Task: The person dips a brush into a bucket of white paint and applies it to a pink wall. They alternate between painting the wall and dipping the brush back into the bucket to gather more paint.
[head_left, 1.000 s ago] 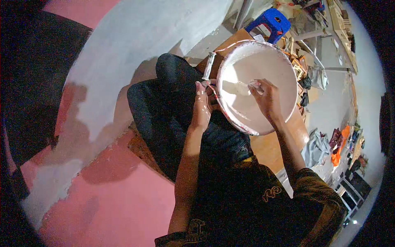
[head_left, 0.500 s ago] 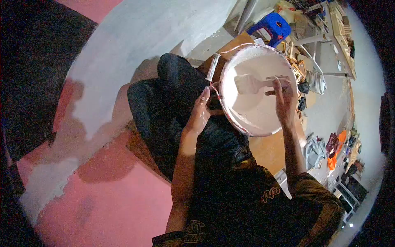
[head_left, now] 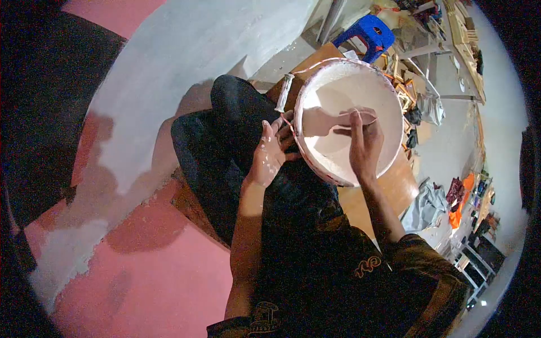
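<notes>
A round bucket [head_left: 389, 149] with a paint-streaked rim holds pale, whitish material. My right hand [head_left: 365, 143] is over its inside, fingers bent together around a pale, rounded thing that I cannot make out clearly. A dark shadow lies on the bucket's inside to the left of these fingers. My left hand [head_left: 268, 156], spotted with white, is at the bucket's left side with its fingers apart and fingertips near the outer wall. Just above it, the bucket's wire handle carries a white grip [head_left: 285, 93].
The bucket is by my bent, dark-clothed legs [head_left: 225, 135], over a brown board [head_left: 360, 205]. Beyond it are a blue stool [head_left: 369, 36], wooden pieces, a grey cloth [head_left: 427, 207] and an orange cloth [head_left: 462, 200]. Pink floor [head_left: 163, 281] shows at lower left.
My right hand has moved left inside the bucket, and its shadow has shifted left too. My left hand has turned and its fingers have spread. The bucket appears slightly further left.
</notes>
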{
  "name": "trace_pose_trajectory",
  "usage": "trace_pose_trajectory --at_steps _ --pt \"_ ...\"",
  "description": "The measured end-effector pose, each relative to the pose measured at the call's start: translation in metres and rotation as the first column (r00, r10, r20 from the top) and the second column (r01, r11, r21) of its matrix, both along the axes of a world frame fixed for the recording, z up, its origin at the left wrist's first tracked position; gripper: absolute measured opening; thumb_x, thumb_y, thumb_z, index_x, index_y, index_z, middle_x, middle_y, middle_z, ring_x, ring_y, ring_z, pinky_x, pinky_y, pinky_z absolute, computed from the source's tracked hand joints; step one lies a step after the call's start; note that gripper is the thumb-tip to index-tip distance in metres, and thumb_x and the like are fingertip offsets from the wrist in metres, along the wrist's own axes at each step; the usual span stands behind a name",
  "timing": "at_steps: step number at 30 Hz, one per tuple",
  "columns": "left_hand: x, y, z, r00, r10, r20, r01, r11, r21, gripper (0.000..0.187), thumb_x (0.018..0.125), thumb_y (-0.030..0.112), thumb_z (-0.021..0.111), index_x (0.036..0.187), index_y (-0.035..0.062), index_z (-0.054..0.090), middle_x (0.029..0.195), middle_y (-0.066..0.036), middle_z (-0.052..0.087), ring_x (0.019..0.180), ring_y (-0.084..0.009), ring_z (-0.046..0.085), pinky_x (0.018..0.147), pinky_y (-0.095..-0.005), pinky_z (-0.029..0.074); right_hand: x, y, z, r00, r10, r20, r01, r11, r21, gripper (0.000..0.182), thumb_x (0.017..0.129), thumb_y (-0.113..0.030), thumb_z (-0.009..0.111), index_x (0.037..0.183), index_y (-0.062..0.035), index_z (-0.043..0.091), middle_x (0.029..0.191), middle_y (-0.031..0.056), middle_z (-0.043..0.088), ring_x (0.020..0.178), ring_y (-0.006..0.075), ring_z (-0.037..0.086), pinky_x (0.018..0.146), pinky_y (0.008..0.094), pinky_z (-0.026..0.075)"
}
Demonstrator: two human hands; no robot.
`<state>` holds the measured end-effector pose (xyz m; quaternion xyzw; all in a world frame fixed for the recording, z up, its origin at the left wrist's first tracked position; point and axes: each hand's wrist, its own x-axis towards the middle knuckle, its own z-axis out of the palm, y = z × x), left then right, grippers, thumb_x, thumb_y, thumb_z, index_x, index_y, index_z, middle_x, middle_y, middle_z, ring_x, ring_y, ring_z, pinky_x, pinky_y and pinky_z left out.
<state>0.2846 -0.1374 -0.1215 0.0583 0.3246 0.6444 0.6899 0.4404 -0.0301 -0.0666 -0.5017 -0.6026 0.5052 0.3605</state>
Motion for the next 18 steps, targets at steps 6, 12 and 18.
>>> trace_pose_trajectory --at_steps 6,12,18 --pt "0.001 -0.003 0.002 0.996 -0.009 -0.089 0.004 0.999 -0.049 0.072 0.088 0.065 0.030 0.135 0.0098 0.036 0.128 -0.009 0.047 0.115 -0.0207 0.048 0.091 -0.0402 0.042 0.013 0.017 0.019 0.993 -0.022 0.112 -0.010 0.961 0.276 0.020 0.095 -0.013 0.045 0.100 0.0047 0.053 0.095 0.0140 0.058 0.082 0.0202 0.062 0.063 0.0297 0.056" --pt "0.006 -0.003 -0.016 0.981 0.161 -0.110 -0.172 0.980 -0.099 0.048 0.095 0.047 0.038 0.124 0.0107 0.050 0.113 -0.002 0.055 0.105 -0.0128 0.051 0.091 -0.0326 0.041 0.053 0.032 0.002 0.998 0.055 0.043 -0.061 0.985 0.163 0.027 0.096 -0.020 0.045 0.108 0.0028 0.054 0.106 0.0146 0.056 0.080 0.0207 0.062 0.062 0.0321 0.055" --pt "-0.023 -0.032 -0.012 0.841 0.443 -0.312 -0.415 0.897 0.154 0.057 0.092 0.046 0.039 0.135 0.0081 0.039 0.142 -0.010 0.036 0.131 -0.0223 0.035 0.105 -0.0402 0.027 0.074 0.040 -0.026 0.987 -0.070 0.142 0.026 0.957 0.288 0.030 0.091 -0.024 0.055 0.105 0.0019 0.060 0.095 0.0115 0.062 0.075 0.0182 0.063 0.053 0.0273 0.053"
